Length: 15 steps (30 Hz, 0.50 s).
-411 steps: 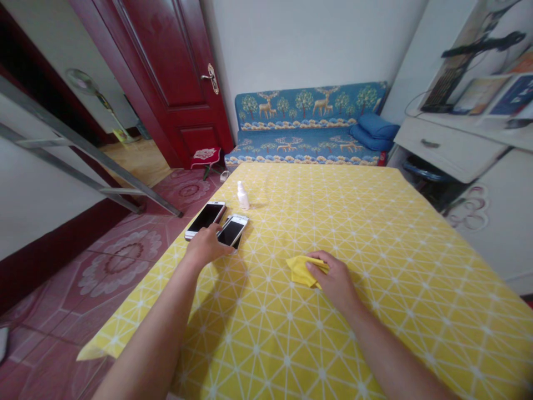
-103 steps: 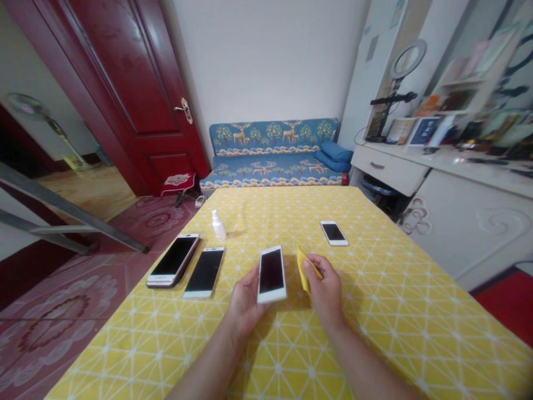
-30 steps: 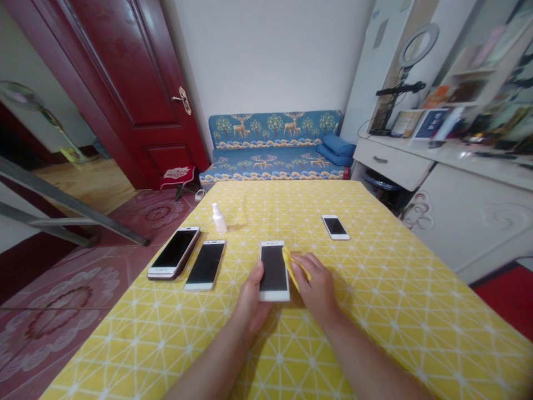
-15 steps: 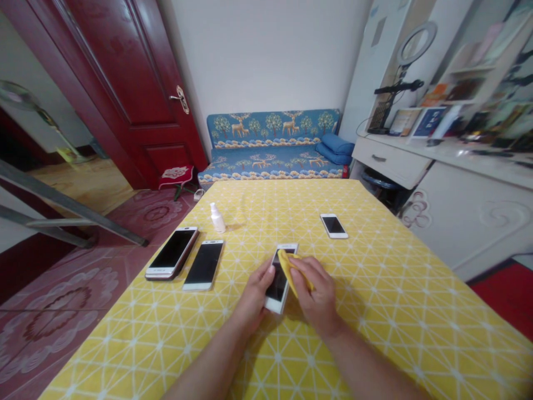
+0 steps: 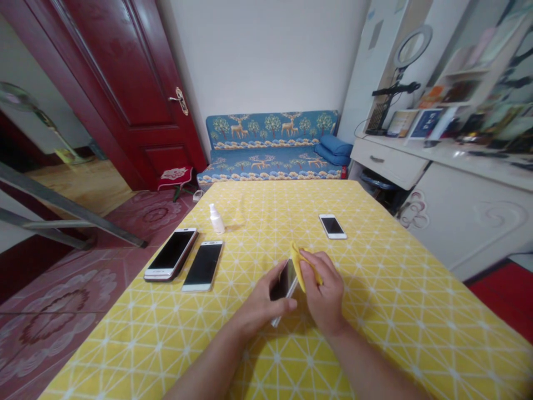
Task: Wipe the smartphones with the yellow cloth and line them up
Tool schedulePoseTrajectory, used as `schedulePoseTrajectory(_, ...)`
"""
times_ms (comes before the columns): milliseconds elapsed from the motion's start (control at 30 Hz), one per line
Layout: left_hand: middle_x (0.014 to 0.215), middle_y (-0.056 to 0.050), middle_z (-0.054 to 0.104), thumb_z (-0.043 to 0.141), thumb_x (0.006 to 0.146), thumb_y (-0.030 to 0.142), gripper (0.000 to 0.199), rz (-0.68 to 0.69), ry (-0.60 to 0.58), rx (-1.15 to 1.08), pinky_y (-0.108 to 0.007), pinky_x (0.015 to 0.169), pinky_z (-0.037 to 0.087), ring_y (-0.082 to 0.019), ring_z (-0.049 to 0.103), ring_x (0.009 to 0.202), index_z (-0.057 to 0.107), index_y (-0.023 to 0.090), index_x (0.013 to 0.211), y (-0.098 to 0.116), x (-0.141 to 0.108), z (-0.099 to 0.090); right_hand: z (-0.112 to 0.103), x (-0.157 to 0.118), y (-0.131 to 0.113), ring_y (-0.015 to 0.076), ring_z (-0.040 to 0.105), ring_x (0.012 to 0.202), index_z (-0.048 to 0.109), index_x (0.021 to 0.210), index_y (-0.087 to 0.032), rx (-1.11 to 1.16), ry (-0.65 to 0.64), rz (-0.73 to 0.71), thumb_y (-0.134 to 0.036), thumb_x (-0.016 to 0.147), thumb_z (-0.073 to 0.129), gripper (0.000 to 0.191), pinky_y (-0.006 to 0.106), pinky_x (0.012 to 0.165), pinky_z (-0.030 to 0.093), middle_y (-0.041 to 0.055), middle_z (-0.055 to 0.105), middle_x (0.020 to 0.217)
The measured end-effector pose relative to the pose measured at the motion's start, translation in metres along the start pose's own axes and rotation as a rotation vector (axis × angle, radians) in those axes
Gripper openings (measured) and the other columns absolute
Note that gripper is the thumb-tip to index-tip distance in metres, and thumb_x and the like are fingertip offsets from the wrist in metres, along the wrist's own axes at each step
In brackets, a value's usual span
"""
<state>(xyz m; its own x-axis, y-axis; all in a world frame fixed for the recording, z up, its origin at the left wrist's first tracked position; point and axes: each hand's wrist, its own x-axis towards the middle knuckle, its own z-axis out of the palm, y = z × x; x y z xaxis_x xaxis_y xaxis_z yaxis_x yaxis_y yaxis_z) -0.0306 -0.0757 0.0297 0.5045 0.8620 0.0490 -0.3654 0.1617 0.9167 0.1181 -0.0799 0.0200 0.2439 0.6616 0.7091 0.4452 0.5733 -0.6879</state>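
Observation:
A white smartphone (image 5: 285, 281) with a dark screen is gripped in my left hand (image 5: 266, 303), tilted steeply over the table so its side edge shows. The thumb lies across its lower part. Bunched in the fingers of my right hand (image 5: 327, 289) is a yellow cloth (image 5: 298, 266), which meets the phone's upper right edge. Part of the cloth is hidden by the fingers. Left of my hands lie a white-framed phone (image 5: 203, 266) and a thicker phone (image 5: 172, 254) with a dark underside. Behind them a small white spray bottle (image 5: 216, 220) stands upright.
A smaller white phone (image 5: 332, 226) lies at the back right of the table, on the yellow patterned tablecloth (image 5: 375, 328). Past the far edge is a blue sofa (image 5: 266, 153). A white dresser (image 5: 462, 214) stands on the right, a metal frame (image 5: 75, 214) on the left.
The phone has tipped from nearly face-up to steeply slanted, with my left thumb now across its lower part. My right hand and the cloth have moved slightly right, from the screen to the edge.

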Motion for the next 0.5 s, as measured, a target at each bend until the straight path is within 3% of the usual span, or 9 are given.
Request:
schedulePoseTrajectory(100, 0.107, -0.009, 0.067, 0.070, 0.068, 0.020, 0.053, -0.102, -0.044, -0.032, -0.027, 0.080, 0.047, -0.023, 0.059, 0.098, 0.063, 0.017, 0.120, -0.005, -0.001, -0.004, -0.001, 0.003, 0.006, 0.0173, 0.060, 0.085, 0.066, 0.103, -0.022, 0.021, 0.080, 0.087, -0.020, 0.092, 0.051, 0.019, 0.032, 0.075, 0.049, 0.0045, 0.061, 0.091)
schedulePoseTrajectory(167, 0.087, -0.008, 0.066, 0.066, 0.070, 0.027, 0.044, -0.195, -0.099, -0.180, -0.020, 0.058, 0.042, -0.016, 0.058, 0.075, 0.067, 0.013, 0.111, -0.011, -0.002, -0.007, 0.000, 0.003, 0.010, 0.0172, 0.060, 0.084, 0.066, 0.099, -0.021, 0.031, 0.091, 0.136, -0.023, 0.093, 0.050, 0.017, 0.031, 0.073, 0.049, 0.0044, 0.062, 0.090)
schedulePoseTrajectory(233, 0.080, -0.009, 0.064, 0.062, 0.071, 0.032, 0.042, -0.278, -0.123, -0.346, -0.019, 0.050, 0.035, -0.014, 0.054, 0.066, 0.067, 0.008, 0.105, -0.015, -0.003, -0.008, 0.002, 0.002, 0.014, 0.0174, 0.060, 0.083, 0.066, 0.098, -0.021, 0.016, 0.052, 0.166, -0.026, 0.093, 0.050, 0.018, 0.031, 0.072, 0.049, 0.0045, 0.062, 0.090)
schedulePoseTrajectory(333, 0.087, -0.014, 0.067, 0.056, 0.073, 0.035, 0.044, -0.352, -0.072, -0.508, -0.024, 0.055, 0.041, -0.017, 0.059, 0.065, 0.067, 0.005, 0.103, -0.018, -0.002, -0.010, 0.004, 0.000, 0.019, 0.0184, 0.060, 0.083, 0.067, 0.099, -0.020, -0.082, -0.047, 0.166, -0.029, 0.094, 0.048, 0.021, 0.032, 0.073, 0.048, 0.0053, 0.063, 0.089)
schedulePoseTrajectory(500, 0.092, -0.016, 0.071, 0.050, 0.075, 0.029, 0.042, -0.310, 0.077, -0.683, -0.035, 0.077, 0.048, -0.025, 0.066, 0.082, 0.064, 0.003, 0.106, -0.014, 0.004, -0.017, 0.006, -0.002, 0.022, 0.0189, 0.059, 0.078, 0.068, 0.107, -0.020, -0.318, -0.149, 0.033, -0.027, 0.093, 0.049, 0.024, 0.034, 0.071, 0.044, 0.0052, 0.066, 0.085)
